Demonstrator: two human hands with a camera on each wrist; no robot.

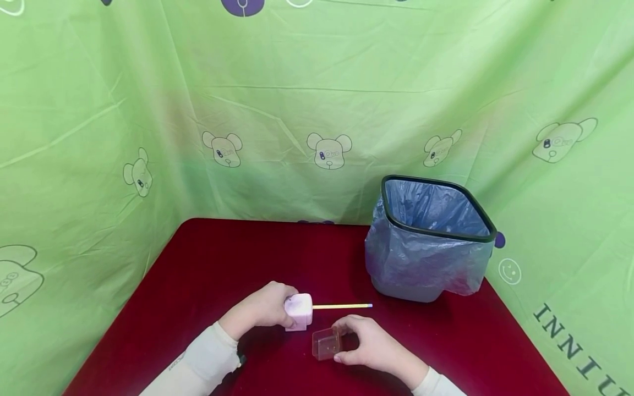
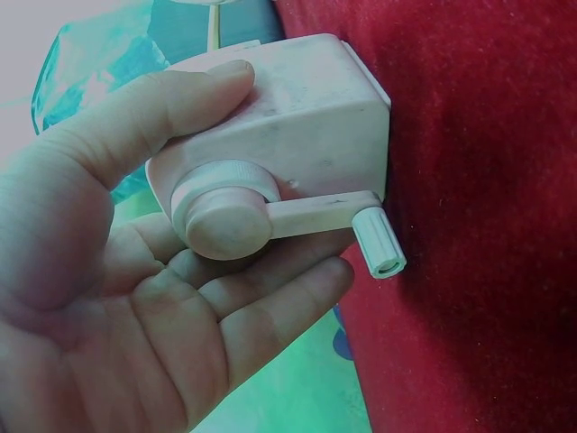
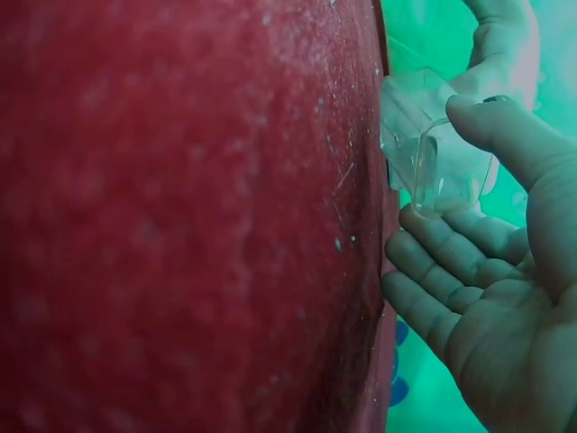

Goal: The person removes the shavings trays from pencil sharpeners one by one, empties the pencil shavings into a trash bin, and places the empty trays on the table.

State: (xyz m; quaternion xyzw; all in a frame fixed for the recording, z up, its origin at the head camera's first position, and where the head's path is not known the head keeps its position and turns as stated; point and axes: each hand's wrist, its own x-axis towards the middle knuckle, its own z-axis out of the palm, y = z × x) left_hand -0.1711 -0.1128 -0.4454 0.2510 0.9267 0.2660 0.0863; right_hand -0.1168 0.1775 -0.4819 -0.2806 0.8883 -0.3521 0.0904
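A pale pink crank pencil sharpener (image 1: pixel 300 308) stands in the middle of the near half of the table. My left hand (image 1: pixel 269 306) grips it, the thumb over its top and the fingers on the other side. Its crank handle (image 2: pixel 315 216) faces my palm in the left wrist view. A yellow pencil (image 1: pixel 343 306) extends rightward from the sharpener; how far it goes in is hidden. In front of the pencil, my right hand (image 1: pixel 370 344) pinches a clear plastic box (image 1: pixel 325 345) between thumb and fingers. This small box looks like a shavings drawer, apart from the sharpener.
A bin (image 1: pixel 411 289) with a dark rim and a bluish plastic liner (image 1: pixel 426 261) stands at the table's back right. Dark red cloth covers the table (image 1: pixel 247 247). Green printed curtains (image 1: pixel 277 110) hang behind and along both sides.
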